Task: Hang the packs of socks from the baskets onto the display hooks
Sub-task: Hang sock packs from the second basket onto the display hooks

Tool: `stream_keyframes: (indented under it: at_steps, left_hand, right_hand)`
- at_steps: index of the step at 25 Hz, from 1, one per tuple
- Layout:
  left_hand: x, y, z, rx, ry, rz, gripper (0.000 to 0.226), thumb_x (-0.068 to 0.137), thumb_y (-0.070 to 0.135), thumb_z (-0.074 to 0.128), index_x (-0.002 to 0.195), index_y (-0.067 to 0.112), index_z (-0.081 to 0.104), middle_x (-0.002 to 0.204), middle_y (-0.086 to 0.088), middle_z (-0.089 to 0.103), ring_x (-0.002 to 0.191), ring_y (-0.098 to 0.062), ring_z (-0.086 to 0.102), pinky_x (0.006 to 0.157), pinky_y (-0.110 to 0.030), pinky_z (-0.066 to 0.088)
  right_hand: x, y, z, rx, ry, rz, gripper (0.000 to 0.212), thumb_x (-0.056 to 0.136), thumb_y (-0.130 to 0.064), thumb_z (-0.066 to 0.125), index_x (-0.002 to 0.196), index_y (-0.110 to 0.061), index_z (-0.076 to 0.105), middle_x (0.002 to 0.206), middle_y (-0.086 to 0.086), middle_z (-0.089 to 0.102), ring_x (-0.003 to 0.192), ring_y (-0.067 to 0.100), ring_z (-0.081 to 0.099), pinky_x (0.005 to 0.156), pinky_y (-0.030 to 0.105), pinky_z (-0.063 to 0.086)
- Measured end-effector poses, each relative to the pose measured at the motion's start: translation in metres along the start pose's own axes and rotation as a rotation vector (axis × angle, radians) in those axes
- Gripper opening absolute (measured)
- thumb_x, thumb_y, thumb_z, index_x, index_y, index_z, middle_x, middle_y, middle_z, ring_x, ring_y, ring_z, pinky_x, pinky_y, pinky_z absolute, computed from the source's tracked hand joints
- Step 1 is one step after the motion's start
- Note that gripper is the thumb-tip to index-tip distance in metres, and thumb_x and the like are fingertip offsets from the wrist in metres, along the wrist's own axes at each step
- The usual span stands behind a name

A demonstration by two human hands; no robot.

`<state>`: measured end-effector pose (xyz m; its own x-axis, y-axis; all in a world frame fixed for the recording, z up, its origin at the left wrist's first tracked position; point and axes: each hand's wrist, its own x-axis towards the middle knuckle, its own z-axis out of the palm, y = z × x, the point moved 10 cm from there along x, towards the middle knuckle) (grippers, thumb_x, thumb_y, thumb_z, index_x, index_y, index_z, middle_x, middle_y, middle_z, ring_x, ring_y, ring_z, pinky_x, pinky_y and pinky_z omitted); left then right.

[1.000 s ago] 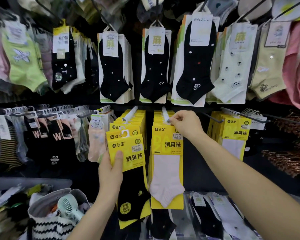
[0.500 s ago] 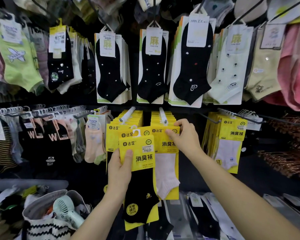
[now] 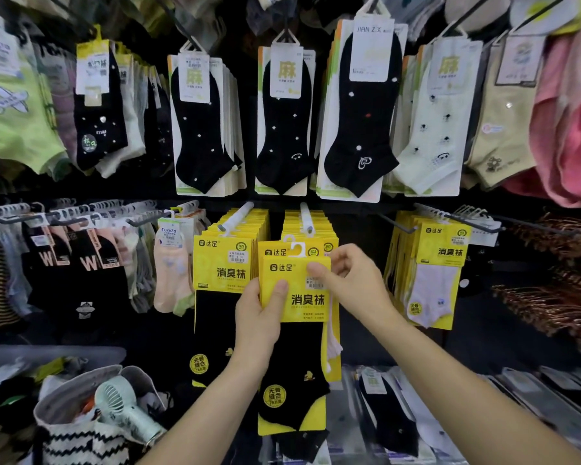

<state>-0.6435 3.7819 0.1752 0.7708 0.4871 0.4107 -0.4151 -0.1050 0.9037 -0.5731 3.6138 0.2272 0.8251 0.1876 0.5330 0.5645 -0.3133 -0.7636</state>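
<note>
Two grips, left hand point(image 3: 257, 325), right hand point(image 3: 353, 283), clasp yellow sock pack point(image 3: 304, 298), dark display wall point(image 3: 358, 229)

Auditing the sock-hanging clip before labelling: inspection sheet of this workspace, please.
surface: dark display wall with rows of hooks; no table in view.
job's things: black-sock pack on a yellow card, held in front of the right white hook, hanger tab apparently not yet on it; stacks of yellow packs hang on that hook and the left white hook.
clutter: handheld fan in a zigzag-patterned bag, lower left.
hands: left hand grips the card's left edge; right hand pinches its top right corner.
cables: nothing seen.
surroundings: black ankle-sock packs hung above; another yellow stack to the right; loose packs lying below.
</note>
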Motion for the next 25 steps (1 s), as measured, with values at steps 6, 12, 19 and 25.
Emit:
stream_keyframes:
  at_steps: [6,12,19,25]
  left_hand:
    - [-0.008,-0.007,0.0,-0.024,0.017,-0.044,0.011,0.088,0.023,0.061,0.094,0.031,0.059,0.101,0.004,0.068,0.096,-0.015,0.065,0.078,-0.032,0.054]
    - [-0.006,0.006,-0.057,0.035,0.193,0.021,0.011,0.09,0.014,0.058,0.1,0.016,0.061,0.101,-0.004,0.068,0.096,-0.023,0.064,0.084,-0.044,0.053]
    - [-0.011,0.032,-0.082,0.145,0.178,0.142,0.028,0.09,0.01,0.057,0.096,0.036,0.063,0.083,0.037,0.063,0.085,0.011,0.061,0.063,-0.005,0.046]
    - [-0.021,0.052,-0.083,0.12,0.227,0.224,0.045,0.09,0.009,0.057,0.086,0.053,0.06,0.083,0.03,0.066,0.088,0.0,0.064,0.066,-0.012,0.05]
  right_hand:
    - [0.0,0.012,-0.02,0.055,0.065,0.078,0.018,0.082,-0.034,0.068,0.076,-0.023,0.055,0.073,0.002,0.068,0.067,0.013,0.064,0.055,0.021,0.046]
    - [0.022,0.005,-0.023,-0.001,0.097,0.109,0.016,0.087,-0.032,0.064,0.081,-0.019,0.057,0.078,0.003,0.07,0.074,0.017,0.065,0.061,0.025,0.048]
    - [0.027,0.008,0.001,-0.166,0.085,0.129,0.033,0.086,-0.039,0.063,0.089,-0.007,0.056,0.067,0.004,0.054,0.061,0.016,0.048,0.06,0.035,0.046]
    - [0.016,0.015,-0.02,-0.295,0.127,0.175,0.031,0.079,-0.05,0.066,0.085,-0.024,0.05,0.073,-0.01,0.053,0.071,0.01,0.053,0.063,0.033,0.048]
